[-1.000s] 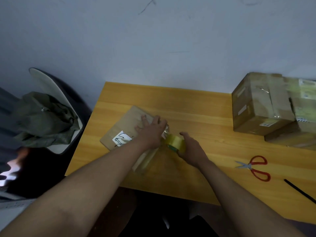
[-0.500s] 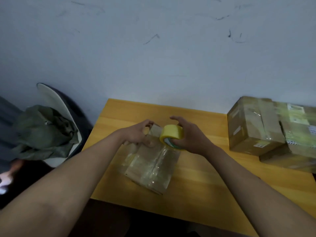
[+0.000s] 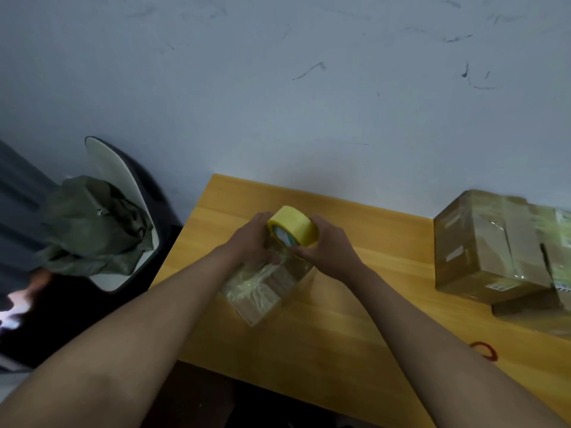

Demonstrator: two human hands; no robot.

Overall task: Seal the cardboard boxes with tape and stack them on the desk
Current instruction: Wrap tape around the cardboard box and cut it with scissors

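A person's two bare forearms reached forward over a yellow wooden tabletop (image 3: 324, 350) set against a pale, scuffed wall (image 3: 278, 88). Between the hands stood a small cardboard box (image 3: 262, 291), tilted up on one edge near the tabletop's left side and wrapped in glossy clear tape. The left hand (image 3: 250, 239) held the box's upper end, its fingers curled round the cardboard; that grip was closed on the box. The right hand (image 3: 327, 245) held a yellow tape roll (image 3: 293, 225) just above the box's top, fingers wrapped over the roll's far side and thumb near its lower edge; that grip was clamped on the roll. The roll's open core faced the camera, and a strip of clear tape appeared to run from it down onto the box, though the blur made this hard to confirm.

At the tabletop's right edge, well apart from the hands, two more taped boxes (image 3: 500, 245) sat one upon the other against the wall. A red loop, the scissors handle (image 3: 483, 350), showed beside the right forearm. To the left, off the tabletop, a chair (image 3: 123, 186) carried a crumpled green cloth (image 3: 89, 227).
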